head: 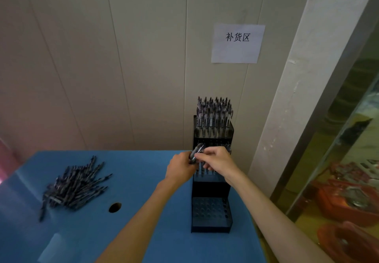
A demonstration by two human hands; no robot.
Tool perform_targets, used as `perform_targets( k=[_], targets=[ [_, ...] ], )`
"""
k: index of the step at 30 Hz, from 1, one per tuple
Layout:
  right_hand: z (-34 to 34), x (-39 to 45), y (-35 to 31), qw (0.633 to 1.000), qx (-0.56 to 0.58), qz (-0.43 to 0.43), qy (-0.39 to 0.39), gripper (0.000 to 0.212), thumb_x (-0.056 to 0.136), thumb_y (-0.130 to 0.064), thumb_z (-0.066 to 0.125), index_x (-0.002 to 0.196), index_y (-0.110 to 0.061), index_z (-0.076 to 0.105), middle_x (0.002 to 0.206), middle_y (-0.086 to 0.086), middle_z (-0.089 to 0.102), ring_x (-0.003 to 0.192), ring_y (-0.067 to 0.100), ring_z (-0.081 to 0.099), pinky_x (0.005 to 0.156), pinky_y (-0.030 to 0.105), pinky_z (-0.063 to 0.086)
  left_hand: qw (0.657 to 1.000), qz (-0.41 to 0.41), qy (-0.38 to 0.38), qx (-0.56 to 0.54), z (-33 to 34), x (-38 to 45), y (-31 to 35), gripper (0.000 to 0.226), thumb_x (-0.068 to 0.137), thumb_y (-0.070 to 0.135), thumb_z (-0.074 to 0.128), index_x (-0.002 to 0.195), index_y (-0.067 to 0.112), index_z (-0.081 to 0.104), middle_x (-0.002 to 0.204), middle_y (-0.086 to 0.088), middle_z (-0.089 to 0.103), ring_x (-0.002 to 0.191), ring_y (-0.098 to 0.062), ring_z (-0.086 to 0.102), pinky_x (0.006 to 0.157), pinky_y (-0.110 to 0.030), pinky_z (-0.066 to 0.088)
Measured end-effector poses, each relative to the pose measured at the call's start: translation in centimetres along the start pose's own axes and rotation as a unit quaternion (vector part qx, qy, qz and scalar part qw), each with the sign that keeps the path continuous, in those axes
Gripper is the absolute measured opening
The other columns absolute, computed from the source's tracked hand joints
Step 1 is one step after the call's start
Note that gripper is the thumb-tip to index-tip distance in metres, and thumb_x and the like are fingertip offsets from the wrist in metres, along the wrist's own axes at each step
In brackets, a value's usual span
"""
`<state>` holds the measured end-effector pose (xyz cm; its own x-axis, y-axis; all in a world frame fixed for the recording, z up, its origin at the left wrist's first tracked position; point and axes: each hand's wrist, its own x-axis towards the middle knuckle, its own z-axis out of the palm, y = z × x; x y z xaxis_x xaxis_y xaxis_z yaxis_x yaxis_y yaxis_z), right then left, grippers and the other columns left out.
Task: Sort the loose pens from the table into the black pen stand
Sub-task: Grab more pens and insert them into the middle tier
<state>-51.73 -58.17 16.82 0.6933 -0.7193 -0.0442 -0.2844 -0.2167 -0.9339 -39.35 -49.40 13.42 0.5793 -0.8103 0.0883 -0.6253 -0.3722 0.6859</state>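
Note:
A black three-tier pen stand (pixel 211 189) rises at the right of the blue table (pixel 133 232). Its top tier is packed with upright pens (pixel 214 115); the lowest tier (pixel 211 211) shows bare holes. In front of the middle tier, my left hand (pixel 180 168) grips a small bunch of pens (pixel 195 154). Beside it, my right hand (pixel 217 160) pinches one pen of that bunch with curled fingers. Part of the middle tier is hidden behind both hands. A heap of loose dark pens (pixel 73 186) lies at the table's left.
A round hole (pixel 114 207) opens in the table top between the heap and the stand. A paper sign (pixel 238 44) hangs on the panelled wall behind. Past the table's right edge stand a white pillar and red crates (pixel 346 201) behind glass.

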Motion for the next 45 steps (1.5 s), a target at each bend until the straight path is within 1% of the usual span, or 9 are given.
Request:
perform_targets(
  k=[4,10,12,14,17,22,28,33,45],
  targets=[
    [0.1,-0.4,0.8,0.998,0.056,-0.005,0.015,0.014,0.087,-0.028,0.077,0.089,-0.015,0.077,0.075,0.006,0.072,0.062,0.011,0.06,0.056,0.026,0.046,1.0,0.02,-0.008,0.002,0.4,-0.1,0.4,0.012,0.081,0.029,0.06,0.083,0.017,0.062,0.07,-0.002,0.065,0.066,-0.025,0.063,0.058,-0.044,0.055],
    [-0.1,0.0,0.9,0.991,0.121,0.004,0.051,0.012,0.1,-0.018,0.059,0.1,-0.009,0.066,0.093,0.011,0.075,0.078,0.019,0.074,0.069,0.03,0.059,1.0,0.011,-0.015,0.008,-0.3,-0.1,0.3,0.019,0.083,0.027,0.07,0.078,0.014,0.056,0.067,-0.005,0.063,0.053,-0.024,0.064,0.05,-0.04,0.058],
    [-0.5,0.3,0.7,0.984,0.155,0.0,0.091,0.012,0.103,-0.016,0.052,0.102,-0.007,0.06,0.095,0.013,0.073,0.078,0.023,0.075,0.07,0.032,0.062,0.999,-0.003,-0.017,0.027,-0.5,0.0,-0.2,0.026,0.085,0.023,0.071,0.072,0.017,0.049,0.064,-0.004,0.056,0.052,-0.025,0.058,0.051,-0.041,0.056],
    [-1.3,0.6,0.5,0.976,0.169,-0.019,0.138,0.01,0.104,-0.015,0.05,0.1,-0.009,0.056,0.093,0.013,0.071,0.076,0.025,0.074,0.066,0.029,0.062,0.999,-0.017,-0.014,0.044,-0.6,-0.1,-0.9,0.038,0.088,0.022,0.07,0.068,0.019,0.038,0.062,-0.003,0.043,0.054,-0.024,0.043,0.052,-0.039,0.044],
    [-2.6,1.0,0.8,0.975,0.081,-0.074,0.195,0.009,0.102,-0.015,0.053,0.095,-0.011,0.056,0.087,0.011,0.07,0.066,0.015,0.071,0.059,0.024,0.06,0.999,-0.015,0.002,0.03,-0.7,-0.3,-1.7,0.043,0.091,0.018,0.065,0.067,0.019,0.028,0.06,-0.003,0.031,0.055,-0.022,0.027,0.056,-0.036,0.027],
    [-3.0,1.2,2.1,0.959,-0.096,-0.153,0.22,0.006,0.097,-0.017,0.062,0.092,-0.014,0.062,0.078,-0.001,0.07,0.061,-0.003,0.066,0.058,0.015,0.055,1.0,-0.012,0.024,0.002,-1.0,-0.3,-1.7,0.035,0.087,0.015,0.062,0.067,0.017,0.034,0.06,-0.003,0.037,0.052,-0.021,0.029,0.053,-0.033,0.027],
    [-2.2,1.4,3.2,0.945,-0.161,-0.185,0.218,0.018,0.094,-0.02,0.068,0.079,-0.017,0.059,0.068,-0.001,0.068,0.061,0.013,0.069,0.058,0.034,0.06,0.999,0.004,0.016,-0.027,-1.2,-0.4,-1.1,0.036,0.088,0.008,0.059,0.067,0.017,0.031,0.061,-0.004,0.034,0.054,-0.02,0.025,0.054,-0.034,0.025],
    [-1.5,2.5,4.2,0.947,-0.17,-0.178,0.208,0.027,0.093,-0.02,0.07,0.072,-0.007,0.058,0.062,0.006,0.066,0.059,0.022,0.067,0.057,0.045,0.058,0.998,0.008,0.013,-0.053,-1.5,-0.5,-0.9,0.035,0.087,0.005,0.057,0.067,0.014,0.03,0.062,-0.006,0.033,0.054,-0.019,0.023,0.052,-0.032,0.024],
    [-1.2,3.3,4.6,0.951,-0.203,-0.149,0.178,0.033,0.091,-0.021,0.073,0.065,-0.008,0.058,0.056,0.005,0.064,0.055,0.019,0.066,0.058,0.042,0.058,0.996,0.018,0.032,-0.077,-1.8,-0.4,-0.4,0.036,0.086,0.005,0.056,0.067,0.014,0.028,0.06,-0.003,0.03,0.055,-0.017,0.022,0.054,-0.033,0.024]
  ],
)
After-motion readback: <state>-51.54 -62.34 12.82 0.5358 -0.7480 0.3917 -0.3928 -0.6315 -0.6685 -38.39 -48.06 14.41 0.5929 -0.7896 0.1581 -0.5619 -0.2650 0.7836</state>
